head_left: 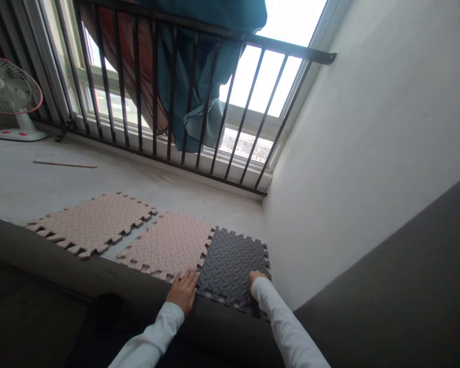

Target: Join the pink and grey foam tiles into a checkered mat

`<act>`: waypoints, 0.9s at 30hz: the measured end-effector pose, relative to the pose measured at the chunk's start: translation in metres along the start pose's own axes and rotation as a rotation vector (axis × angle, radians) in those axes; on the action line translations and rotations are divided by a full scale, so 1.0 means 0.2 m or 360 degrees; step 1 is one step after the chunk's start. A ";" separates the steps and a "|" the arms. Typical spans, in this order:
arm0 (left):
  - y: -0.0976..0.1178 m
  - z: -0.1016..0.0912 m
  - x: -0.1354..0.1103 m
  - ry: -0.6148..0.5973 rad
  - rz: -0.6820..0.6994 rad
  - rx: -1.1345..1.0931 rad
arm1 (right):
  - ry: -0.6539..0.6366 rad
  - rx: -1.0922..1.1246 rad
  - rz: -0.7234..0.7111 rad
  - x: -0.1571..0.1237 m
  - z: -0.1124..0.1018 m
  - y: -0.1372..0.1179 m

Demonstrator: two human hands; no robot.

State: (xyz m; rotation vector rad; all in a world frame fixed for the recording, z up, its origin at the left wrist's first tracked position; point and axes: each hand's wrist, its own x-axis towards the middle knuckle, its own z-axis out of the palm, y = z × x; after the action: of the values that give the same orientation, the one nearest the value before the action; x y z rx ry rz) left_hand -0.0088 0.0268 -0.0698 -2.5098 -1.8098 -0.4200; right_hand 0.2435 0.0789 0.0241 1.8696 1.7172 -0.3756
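Observation:
My left hand (183, 291) lies flat, fingers stretched out, on the near right corner of a pink foam puzzle mat (176, 240). Beside that mat, joined along or close against its right edge, is a dark grey foam puzzle mat (228, 266). My right hand (256, 282) is closed at the grey mat's right edge, near the wall; its fingertips are partly hidden. A second pink foam mat (95, 220) rests further left, with a narrow gap between it and the middle one. All have toothed edges and a raised tread pattern.
The mats lie on a pale raised ledge (19, 189) with a drop along its near side. A white wall (348, 168) bounds the right. Behind stand black railings (153, 92) with hanging cloths (191, 87). A thin stick (65, 164) and a fan (23, 115) are on the left.

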 end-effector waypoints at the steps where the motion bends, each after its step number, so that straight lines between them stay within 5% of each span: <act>1: 0.00 0.00 0.00 -0.0003 -0.0004 -0.0005 | -0.0001 -0.0001 -0.0002 -0.01 0.00 0.00; 9: -0.01 -0.03 0.01 -0.0171 -0.0006 -0.0153 | 0.0006 0.0017 -0.0011 -0.02 -0.01 -0.01; 20: 0.07 -0.23 0.18 -0.0257 -0.0293 -0.0083 | 0.0008 0.0032 -0.0011 -0.02 -0.02 0.00; 27: 0.09 -0.21 0.23 -0.0394 -0.0380 -0.0038 | 0.0004 0.0011 -0.0017 -0.03 -0.03 0.00</act>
State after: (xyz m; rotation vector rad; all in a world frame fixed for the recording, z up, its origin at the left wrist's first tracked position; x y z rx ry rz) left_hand 0.0129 0.0569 -0.0168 -2.4629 -2.2171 -0.1380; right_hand 0.2408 0.0764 0.0317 1.8676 1.7302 -0.3836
